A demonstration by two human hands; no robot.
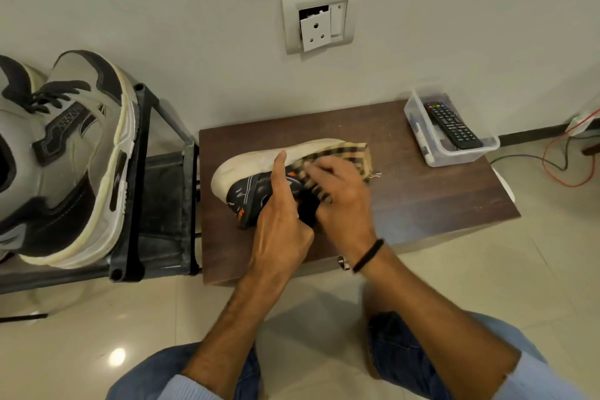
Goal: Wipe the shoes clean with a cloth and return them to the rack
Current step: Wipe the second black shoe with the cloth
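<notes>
The left hand (281, 224) grips the dark navy sneaker with orange marks and a thick off-white sole (250, 169) at its collar, the forefinger straight along the sole and the other fingers curled in. The right hand (341, 195), fingers bent close, pinches a beige-and-black checked cloth (344, 153) and presses it on the shoe's toe end. The sneaker lies on its side on a low dark brown wooden table (422, 198), which stands on glossy beige floor tiles (97, 334) against a pale wall (162, 10). Touching the table's left edge is a black metal-framed shoe rack (139, 172), holding a pair of grey-and-black high-top sneakers (65, 156). At the table's far right corner sits a clear plastic box (431, 153) with a black remote control (453, 125) inside. A white wall socket (319, 19) hangs askew above, and red and dark wires (568, 169) trail over the floor at the right
</notes>
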